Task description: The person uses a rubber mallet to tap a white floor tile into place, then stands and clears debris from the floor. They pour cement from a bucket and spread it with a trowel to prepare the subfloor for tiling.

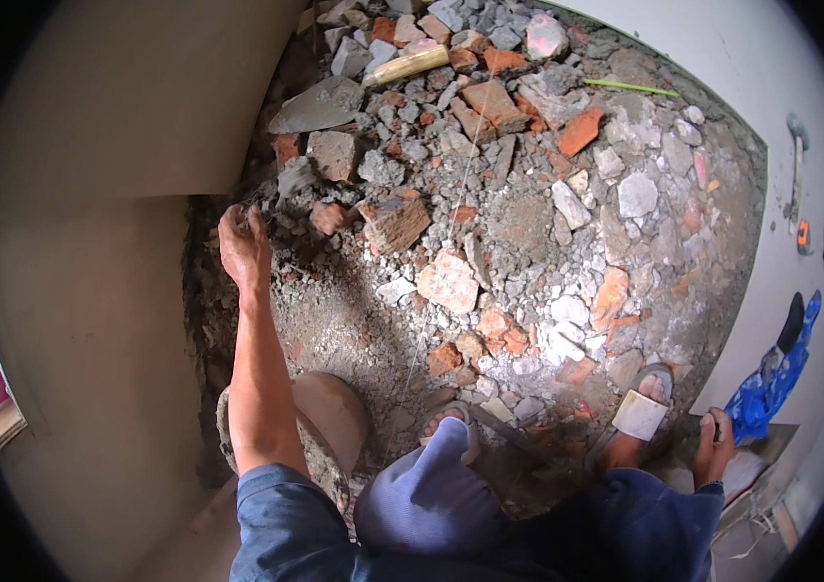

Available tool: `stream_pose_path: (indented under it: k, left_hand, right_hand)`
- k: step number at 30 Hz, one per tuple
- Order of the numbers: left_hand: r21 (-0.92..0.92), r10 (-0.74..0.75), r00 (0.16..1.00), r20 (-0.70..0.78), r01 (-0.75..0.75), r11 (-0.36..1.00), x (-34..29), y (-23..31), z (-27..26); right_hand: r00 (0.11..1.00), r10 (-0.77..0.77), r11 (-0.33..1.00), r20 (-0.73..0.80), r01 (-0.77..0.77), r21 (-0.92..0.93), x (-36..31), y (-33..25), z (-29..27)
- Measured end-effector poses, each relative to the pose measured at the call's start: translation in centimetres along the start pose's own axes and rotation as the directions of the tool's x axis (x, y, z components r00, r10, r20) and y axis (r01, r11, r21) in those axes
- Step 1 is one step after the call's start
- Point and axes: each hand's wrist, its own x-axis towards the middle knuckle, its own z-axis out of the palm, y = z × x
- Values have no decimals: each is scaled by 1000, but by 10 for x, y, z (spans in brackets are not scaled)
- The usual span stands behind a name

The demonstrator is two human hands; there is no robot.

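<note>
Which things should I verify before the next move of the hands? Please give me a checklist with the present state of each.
1. Left hand empty: cannot tell; its fingers are curled.
2. Right hand empty: cannot tell; it is near the crumpled blue item.
3. Hands gloved: not ok; both are bare.
4. Footing even: not ok; the rubble is loose and jagged.
5. Toes covered: not ok; the right foot shows bare toes.
6. Hammer off the rubble: ok.

Left of the left knee (431, 480), the bare left forearm (261, 378) stretches forward, its hand (245, 247) bent. Well right of that knee, the right hand (712, 447) curls loosely.
</note>
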Motion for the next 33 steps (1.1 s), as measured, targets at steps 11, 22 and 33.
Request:
stream_pose_path:
  k: [11, 22, 33]
  left_hand:
    - [114, 519, 562, 644, -741, 662, -89, 103, 46]
    - [-438, 392, 567, 725, -59, 897, -49, 15, -28]
    - [-257, 192, 745, 639, -28, 966, -44, 61, -71]
  right_hand:
    - [996, -89, 990, -3, 88, 109, 14, -26, 14]
    - [995, -73, 995, 68, 68, 74, 21, -28, 16]
    - [972, -154, 987, -178, 160, 20, 145, 37, 16]
